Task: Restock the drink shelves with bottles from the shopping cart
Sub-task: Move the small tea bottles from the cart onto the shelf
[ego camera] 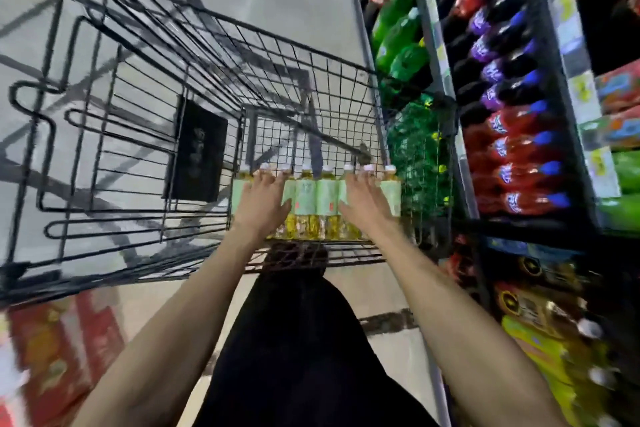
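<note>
A black wire shopping cart (145, 107) fills the middle of the head view. A row of several bottles (313, 199) with pale green labels, white caps and yellow drink lies along its near end. My left hand (261, 199) lies over the bottles at the left of the row, fingers stretched toward the caps. My right hand (363, 199) lies the same way over the bottles at the right. Whether the fingers curl round any bottle does not show. The drink shelves (512, 87) stand to the right of the cart.
The shelves hold green, purple-capped dark and red bottles (519, 156) in tilted rows, with boxed goods (616, 94) further right. Yellow and dark packs (540, 333) sit on the low shelf at bottom right. Red cartons (59, 354) lie at the lower left. My dark-clothed legs (304, 340) stand behind the cart.
</note>
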